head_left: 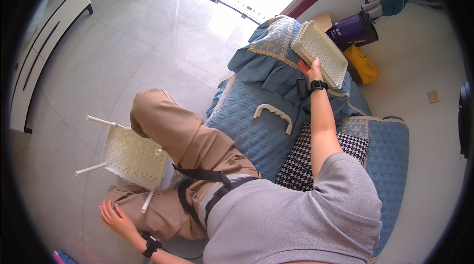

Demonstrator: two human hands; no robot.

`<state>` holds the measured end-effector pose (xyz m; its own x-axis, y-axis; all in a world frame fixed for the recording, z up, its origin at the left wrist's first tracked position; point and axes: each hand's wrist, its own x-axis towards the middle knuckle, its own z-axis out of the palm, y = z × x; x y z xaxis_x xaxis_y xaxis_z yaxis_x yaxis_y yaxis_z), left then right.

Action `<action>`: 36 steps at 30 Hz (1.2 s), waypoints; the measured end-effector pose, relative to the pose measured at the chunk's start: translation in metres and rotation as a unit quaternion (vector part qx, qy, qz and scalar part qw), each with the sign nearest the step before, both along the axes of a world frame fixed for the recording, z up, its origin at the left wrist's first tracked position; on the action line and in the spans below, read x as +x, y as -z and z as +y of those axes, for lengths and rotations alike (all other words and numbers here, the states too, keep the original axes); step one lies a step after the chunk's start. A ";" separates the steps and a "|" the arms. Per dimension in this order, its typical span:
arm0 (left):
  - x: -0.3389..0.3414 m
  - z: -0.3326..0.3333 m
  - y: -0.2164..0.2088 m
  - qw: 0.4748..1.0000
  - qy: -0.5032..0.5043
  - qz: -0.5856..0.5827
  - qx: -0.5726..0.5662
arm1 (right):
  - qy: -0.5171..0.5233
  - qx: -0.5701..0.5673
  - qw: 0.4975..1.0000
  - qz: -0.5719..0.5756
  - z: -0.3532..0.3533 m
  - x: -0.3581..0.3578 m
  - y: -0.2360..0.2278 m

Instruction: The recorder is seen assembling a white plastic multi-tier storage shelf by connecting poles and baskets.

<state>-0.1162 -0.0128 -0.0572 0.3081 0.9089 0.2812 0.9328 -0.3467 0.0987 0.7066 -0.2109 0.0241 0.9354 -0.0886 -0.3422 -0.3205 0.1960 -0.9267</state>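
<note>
My right hand [311, 70] reaches to the far right and grips the near edge of a cream perforated tray [323, 56], its thumb over the rim. The layered edge suggests more than one tray, stacked on the blue sofa cover. At the lower left, my left hand [117, 220] lies on my trousered knee with fingers stretched out, holding nothing. Beyond it, between my legs, a similar cream tray [132, 158] has several white tubes [94, 168] sticking out at its corners. On the sofa seat lies a white curved handle-like piece [274, 114], apart from both hands.
I sit on a quilted blue sofa [247, 121] with a black-and-white houndstooth cushion [296, 167]. Behind the trays are a purple bag [354, 31] and a yellow bag [362, 64]. A white cabinet [49, 41] stands left across the tiled floor [143, 32].
</note>
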 end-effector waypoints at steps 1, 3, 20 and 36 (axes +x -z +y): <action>-0.001 0.000 0.000 1.000 0.000 0.004 0.001 | -0.033 -0.018 0.999 0.019 -0.003 0.003 0.000; -0.001 -0.001 -0.001 1.000 -0.002 0.006 0.000 | -0.067 -0.035 0.996 0.038 -0.006 0.011 -0.002; 0.000 -0.003 0.001 1.000 -0.015 0.017 -0.002 | -0.024 0.093 0.994 -0.045 -0.009 0.032 -0.022; 0.002 0.001 0.000 1.000 -0.010 0.015 0.003 | -0.040 0.103 0.987 -0.117 0.001 0.008 -0.008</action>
